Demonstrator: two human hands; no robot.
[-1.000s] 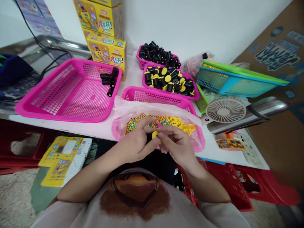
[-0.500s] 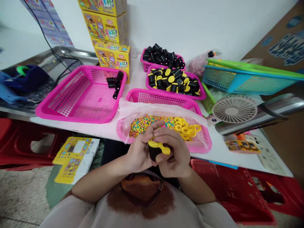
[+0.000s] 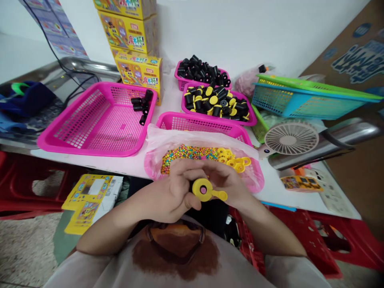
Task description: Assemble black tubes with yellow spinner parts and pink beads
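Observation:
A small black cup with a yellow ring cap (image 3: 201,190) is tilted so the cap end faces me. A pink spot shows in the middle of the ring, and a yellow tab with a round end sticks out to the right. My left hand (image 3: 175,194) is closed around the cup, its thumb beneath the cap. Beside it on the right, my right hand (image 3: 232,182) arches with fingers stretched toward the left fingers; their tips are partly hidden. Just beyond my hands, a plastic-lined pink basket (image 3: 261,180) holds colourful candy beads (image 3: 186,154) and yellow ring caps (image 3: 239,165).
A pink basket (image 3: 90,150) at left holds several black cups (image 3: 141,106). Behind are baskets of yellow-capped black cups (image 3: 216,102) and plain black cups (image 3: 204,72). Yellow boxes (image 3: 139,74) are stacked behind. A small fan (image 3: 291,138) lies at right, near a blue basket (image 3: 300,102).
The cup has turned from upright to tilted, with its cap toward me. My right hand has shifted right and loosened from around the cup; my left hand now wraps it.

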